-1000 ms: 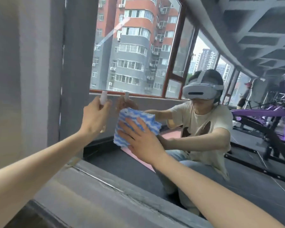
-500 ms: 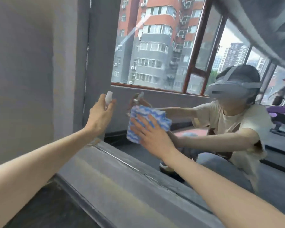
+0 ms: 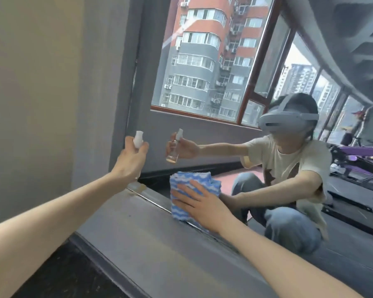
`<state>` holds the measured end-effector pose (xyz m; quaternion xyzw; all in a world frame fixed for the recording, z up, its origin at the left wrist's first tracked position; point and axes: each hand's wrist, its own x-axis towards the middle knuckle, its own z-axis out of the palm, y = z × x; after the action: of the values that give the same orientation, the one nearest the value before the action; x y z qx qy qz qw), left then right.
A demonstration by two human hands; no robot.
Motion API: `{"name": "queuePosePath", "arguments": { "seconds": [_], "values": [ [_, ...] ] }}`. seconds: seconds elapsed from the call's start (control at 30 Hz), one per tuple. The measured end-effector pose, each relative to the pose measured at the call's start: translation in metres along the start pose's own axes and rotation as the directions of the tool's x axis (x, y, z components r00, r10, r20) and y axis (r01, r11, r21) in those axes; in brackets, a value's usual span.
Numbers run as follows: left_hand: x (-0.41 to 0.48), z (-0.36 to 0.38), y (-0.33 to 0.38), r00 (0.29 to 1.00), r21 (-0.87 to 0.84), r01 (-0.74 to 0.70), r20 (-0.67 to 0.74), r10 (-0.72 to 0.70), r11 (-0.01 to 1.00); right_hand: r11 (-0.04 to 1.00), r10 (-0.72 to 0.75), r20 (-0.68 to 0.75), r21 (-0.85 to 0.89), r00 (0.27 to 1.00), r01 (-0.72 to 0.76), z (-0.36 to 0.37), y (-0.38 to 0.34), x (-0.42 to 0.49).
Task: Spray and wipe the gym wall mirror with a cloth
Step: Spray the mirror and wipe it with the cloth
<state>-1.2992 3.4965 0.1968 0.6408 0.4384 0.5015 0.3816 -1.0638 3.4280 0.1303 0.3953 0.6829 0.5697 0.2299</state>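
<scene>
Lower than half a second ago, the right hand (image 3: 202, 204) and the cloth (image 3: 188, 182) have dropped from the height of the bottle (image 3: 138, 137) to the bottom edge of the mirror (image 3: 202, 136), while the left hand (image 3: 132, 157) stays raised at much the same place near the mirror's left edge. The right hand lies open, fingers straight and spread, pressing the folded blue-and-white wavy cloth flat against the glass; the cloth's lower end meets the seam where the mirror joins the grey ledge (image 3: 151, 239). The left hand is curled round the small bottle, with the white spray cap standing up above the fingers and close to the glass; the hand hides most of the body. In the mirror the bottle shows as clear, with a little liquid at its bottom. Bottle and cloth are apart, the bottle up and to the left of the cloth. The ledge runs along the mirror's foot, from the far left to the near right. A plain wall (image 3: 41, 93) stands left of the mirror. The glass reflects a crouching person (image 3: 289, 168) in a headset and pale T-shirt, a window (image 3: 194, 61) with apartment blocks behind it, and a purple gym machine (image 3: 357, 154) at the right.
</scene>
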Motion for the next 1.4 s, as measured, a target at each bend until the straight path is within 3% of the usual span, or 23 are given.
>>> {"name": "queuePosePath", "arguments": {
  "seconds": [0.07,0.17,0.27,0.33,0.37,0.4,0.47,0.5,0.63,0.83,0.97,1.13,1.3,1.33,1.4],
  "values": [
    [0.013,-0.011,0.0,1.0,-0.021,-0.002,0.014,0.003,1.0,0.998,0.046,-0.032,-0.033,0.998,-0.047,-0.005,0.013,0.026],
    [0.024,-0.03,0.005,0.998,-0.049,0.003,0.065,0.0,0.999,0.963,0.267,-0.077,-0.02,0.961,-0.269,-0.022,0.061,0.087],
    [0.034,-0.043,0.012,0.996,0.049,-0.073,0.056,0.07,0.996,0.859,0.508,-0.057,-0.039,0.86,-0.51,-0.044,0.125,0.15],
    [0.043,-0.054,0.012,0.992,0.069,-0.126,0.036,0.124,0.99,0.792,0.611,-0.081,0.043,0.788,-0.609,-0.054,0.145,0.179],
    [0.047,-0.059,0.013,0.992,0.052,-0.125,0.037,0.123,0.991,0.78,0.625,-0.08,0.08,0.776,-0.62,-0.052,0.141,0.191],
    [0.05,-0.063,0.013,0.991,0.034,-0.126,0.037,0.125,0.991,0.813,0.582,-0.063,0.087,0.811,-0.576,-0.049,0.127,0.201],
    [0.05,-0.069,0.01,0.993,0.027,-0.115,0.011,0.115,0.993,0.943,0.316,0.055,0.094,0.947,-0.32,-0.046,0.081,0.208],
    [0.049,-0.071,0.008,0.994,0.035,-0.112,-0.005,0.112,0.993,0.97,0.202,0.106,0.117,0.974,-0.214,-0.043,0.055,0.206],
    [0.036,-0.072,0.001,0.996,0.11,-0.09,0.001,0.09,0.99,0.978,0.103,0.128,0.169,0.986,-0.124,-0.021,-0.007,0.195],
    [0.01,-0.053,-0.01,0.997,0.097,-0.069,0.044,0.065,0.993,0.994,-0.013,0.238,0.11,0.971,-0.014,-0.016,-0.034,0.14],
    [-0.001,-0.032,-0.002,0.993,0.01,-0.063,0.101,0.061,0.998,0.966,0.207,0.03,0.155,0.978,-0.209,-0.018,0.006,0.071],
    [-0.02,0.016,0.017,0.973,-0.033,-0.148,0.174,0.152,0.988,0.887,0.459,-0.186,0.159,0.869,-0.434,-0.025,0.088,-0.029],
    [-0.039,0.053,0.039,0.95,-0.076,-0.227,0.204,0.238,0.971,0.723,0.691,-0.143,0.141,0.708,-0.677,-0.026,0.081,-0.067],
    [-0.044,0.058,0.041,0.945,-0.079,-0.239,0.209,0.25,0.968,0.709,0.705,-0.131,0.127,0.697,-0.694,-0.025,0.069,-0.073],
    [-0.05,0.063,0.045,0.941,-0.07,-0.252,0.214,0.261,0.965,0.748,0.663,-0.095,0.089,0.742,-0.657,-0.019,0.043,-0.082]
  ]
}}
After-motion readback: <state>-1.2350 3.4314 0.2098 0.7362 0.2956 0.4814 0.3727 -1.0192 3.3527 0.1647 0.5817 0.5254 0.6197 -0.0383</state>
